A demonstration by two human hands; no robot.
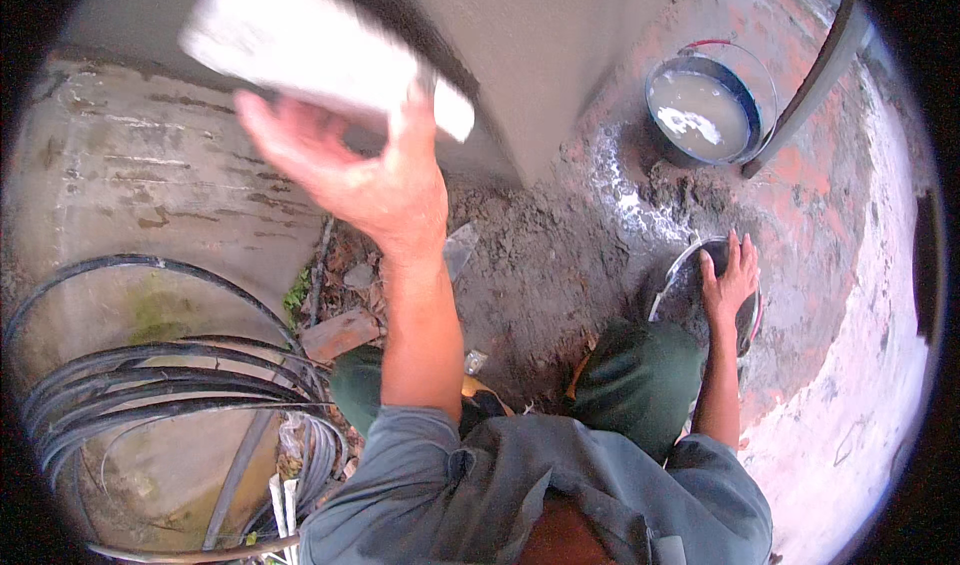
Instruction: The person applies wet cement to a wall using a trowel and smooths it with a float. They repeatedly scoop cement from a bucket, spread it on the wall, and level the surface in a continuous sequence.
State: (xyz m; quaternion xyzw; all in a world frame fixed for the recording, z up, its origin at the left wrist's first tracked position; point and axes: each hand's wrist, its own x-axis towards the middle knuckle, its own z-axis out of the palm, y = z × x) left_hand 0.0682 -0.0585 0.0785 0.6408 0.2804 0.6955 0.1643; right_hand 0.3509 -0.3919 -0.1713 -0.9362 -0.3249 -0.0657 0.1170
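In the head view my left hand (385, 190) is raised at upper left, with its thumb and fingers gripping a white rectangular plastering float (300, 40). Motion smears both the float and my fingertips. The float is close to a smooth grey plastered surface (540, 35). On the right, my right hand (733, 280) lies over the rim of a dark bucket (662, 293) beside my knee. Its fingers are outstretched and slightly apart. My hand and leg partly hide this bucket, and its contents are hard to make out.
A black bucket (742, 145) of cloudy water with a raised wire handle stands at upper right. Beside it leans a long dark strip (815, 80). Coiled black hose (150, 365) lies at left. Near my left forearm are a brick (340, 335) and a pointed trowel blade (460, 249); wet mortar (540, 265) spreads ahead.
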